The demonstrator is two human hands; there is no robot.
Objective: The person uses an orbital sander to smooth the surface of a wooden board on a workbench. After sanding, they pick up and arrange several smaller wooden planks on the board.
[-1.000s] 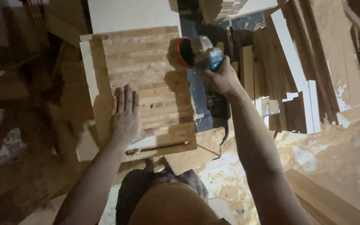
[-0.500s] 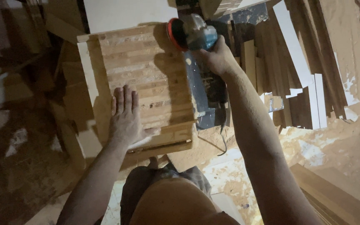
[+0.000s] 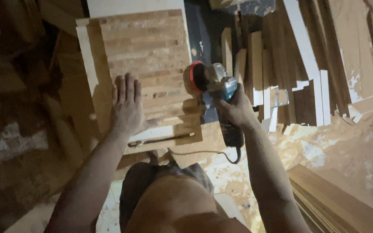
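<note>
Panel [image 3: 145, 64] of glued wood strips lies flat on the worktop under the spread left hand [image 3: 127, 105], while the right hand [image 3: 237, 108], clenched on the sander [image 3: 208, 82], works its right edge, with sanding seemingly unfinished.

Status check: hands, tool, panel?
Left hand flat on slatted wood panel. Right hand grips angle grinder at panel's right edge. Pencil on near edge.
</note>
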